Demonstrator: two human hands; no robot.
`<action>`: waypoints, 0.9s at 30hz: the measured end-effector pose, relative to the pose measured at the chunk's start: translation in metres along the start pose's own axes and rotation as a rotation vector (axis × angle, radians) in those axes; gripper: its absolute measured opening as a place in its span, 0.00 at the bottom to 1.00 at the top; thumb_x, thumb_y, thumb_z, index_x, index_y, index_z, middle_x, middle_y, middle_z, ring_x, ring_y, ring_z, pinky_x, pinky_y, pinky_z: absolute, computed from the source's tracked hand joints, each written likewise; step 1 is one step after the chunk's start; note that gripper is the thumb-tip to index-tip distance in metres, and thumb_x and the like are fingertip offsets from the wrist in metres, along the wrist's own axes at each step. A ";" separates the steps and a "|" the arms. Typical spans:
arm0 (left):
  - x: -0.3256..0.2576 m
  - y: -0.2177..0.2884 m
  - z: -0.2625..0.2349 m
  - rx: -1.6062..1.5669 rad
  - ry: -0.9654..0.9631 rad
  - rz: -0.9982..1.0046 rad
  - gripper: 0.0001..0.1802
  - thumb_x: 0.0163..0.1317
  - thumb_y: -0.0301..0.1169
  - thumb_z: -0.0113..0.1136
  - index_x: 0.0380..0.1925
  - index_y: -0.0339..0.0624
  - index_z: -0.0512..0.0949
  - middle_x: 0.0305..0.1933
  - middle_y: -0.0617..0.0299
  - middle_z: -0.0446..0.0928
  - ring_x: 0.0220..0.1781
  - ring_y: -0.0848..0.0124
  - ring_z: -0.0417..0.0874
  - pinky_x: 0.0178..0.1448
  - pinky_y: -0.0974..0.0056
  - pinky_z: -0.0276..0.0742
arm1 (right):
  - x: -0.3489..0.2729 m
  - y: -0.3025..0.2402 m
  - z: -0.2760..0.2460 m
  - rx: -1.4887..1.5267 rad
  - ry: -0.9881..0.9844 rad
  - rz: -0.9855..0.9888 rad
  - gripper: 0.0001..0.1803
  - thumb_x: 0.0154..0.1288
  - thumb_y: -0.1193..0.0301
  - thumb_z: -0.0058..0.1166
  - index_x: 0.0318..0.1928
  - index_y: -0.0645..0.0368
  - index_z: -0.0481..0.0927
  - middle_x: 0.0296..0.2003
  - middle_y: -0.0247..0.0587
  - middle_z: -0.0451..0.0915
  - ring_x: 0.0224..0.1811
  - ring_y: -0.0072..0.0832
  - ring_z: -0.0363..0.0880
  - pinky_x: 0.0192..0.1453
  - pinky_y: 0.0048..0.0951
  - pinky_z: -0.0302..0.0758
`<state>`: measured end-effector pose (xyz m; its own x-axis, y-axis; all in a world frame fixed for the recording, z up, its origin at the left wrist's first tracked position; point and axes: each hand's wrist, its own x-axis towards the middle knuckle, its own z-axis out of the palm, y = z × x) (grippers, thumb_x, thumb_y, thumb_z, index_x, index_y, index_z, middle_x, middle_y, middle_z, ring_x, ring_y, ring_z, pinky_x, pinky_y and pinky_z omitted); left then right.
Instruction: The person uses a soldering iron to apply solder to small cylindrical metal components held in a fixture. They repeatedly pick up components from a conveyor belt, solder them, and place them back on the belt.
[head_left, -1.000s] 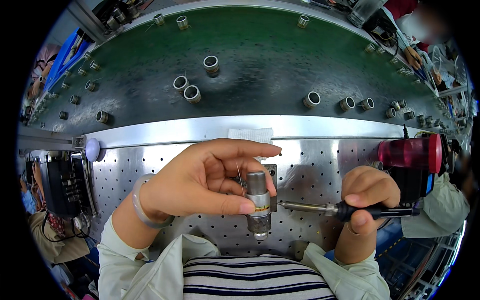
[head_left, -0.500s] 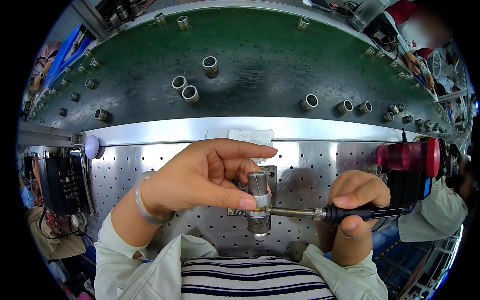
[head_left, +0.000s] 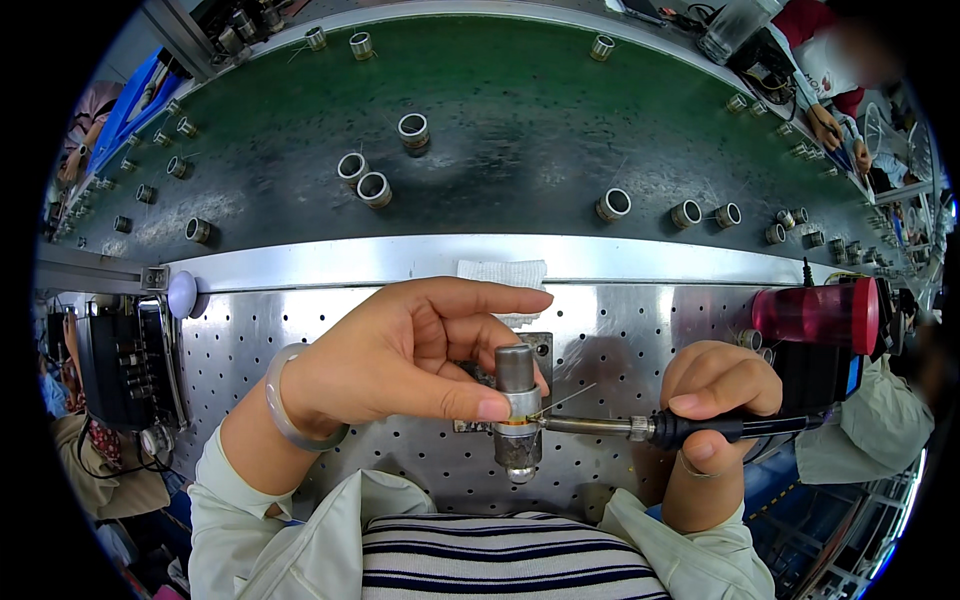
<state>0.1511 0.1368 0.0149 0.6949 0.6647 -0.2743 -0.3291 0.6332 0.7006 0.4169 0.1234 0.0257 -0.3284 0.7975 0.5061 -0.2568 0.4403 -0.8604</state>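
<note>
The left hand on my feed pinches a metal ring around a post; between both hands, I see the right hand's gripped soldering iron meeting that ring.

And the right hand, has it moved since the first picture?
Yes: the right hand has moved slightly left, away from the pink container.

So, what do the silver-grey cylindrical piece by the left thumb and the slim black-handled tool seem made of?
Silver-grey cylindrical piece: probably metal, mostly dull, its rounded end gleaming. Slim black-handled tool: shaft likely metal, from its sheen; smooth handle perhaps plastic or rubber.
</note>
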 end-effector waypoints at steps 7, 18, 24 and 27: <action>0.001 0.000 0.000 -0.005 -0.016 0.009 0.40 0.47 0.14 0.64 0.63 0.27 0.59 0.44 0.41 0.78 0.45 0.65 0.82 0.48 0.70 0.79 | 0.001 -0.003 -0.004 -0.099 -0.070 -0.036 0.13 0.43 0.76 0.69 0.29 0.68 0.79 0.17 0.42 0.76 0.14 0.29 0.73 0.20 0.23 0.69; 0.000 0.000 0.011 0.002 0.053 -0.001 0.41 0.47 0.12 0.64 0.63 0.29 0.59 0.45 0.44 0.78 0.44 0.68 0.82 0.47 0.72 0.80 | 0.000 -0.006 -0.009 -0.075 -0.056 -0.028 0.13 0.43 0.76 0.69 0.30 0.68 0.79 0.17 0.43 0.76 0.15 0.30 0.74 0.20 0.24 0.69; 0.002 0.001 0.014 -0.001 0.063 -0.008 0.42 0.47 0.13 0.64 0.64 0.29 0.58 0.45 0.45 0.78 0.43 0.70 0.82 0.47 0.72 0.79 | 0.000 -0.006 -0.010 -0.096 -0.074 -0.028 0.13 0.43 0.75 0.69 0.29 0.68 0.79 0.17 0.43 0.77 0.15 0.29 0.75 0.20 0.24 0.70; 0.002 0.001 0.015 -0.001 0.066 -0.008 0.42 0.47 0.13 0.64 0.64 0.30 0.58 0.45 0.45 0.78 0.43 0.70 0.82 0.47 0.72 0.79 | 0.000 -0.006 -0.011 -0.094 -0.077 -0.010 0.13 0.43 0.75 0.69 0.29 0.68 0.79 0.17 0.43 0.77 0.15 0.29 0.75 0.20 0.24 0.70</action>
<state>0.1617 0.1326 0.0245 0.6541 0.6840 -0.3230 -0.3239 0.6391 0.6976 0.4284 0.1252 0.0300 -0.3962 0.7601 0.5151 -0.1753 0.4881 -0.8550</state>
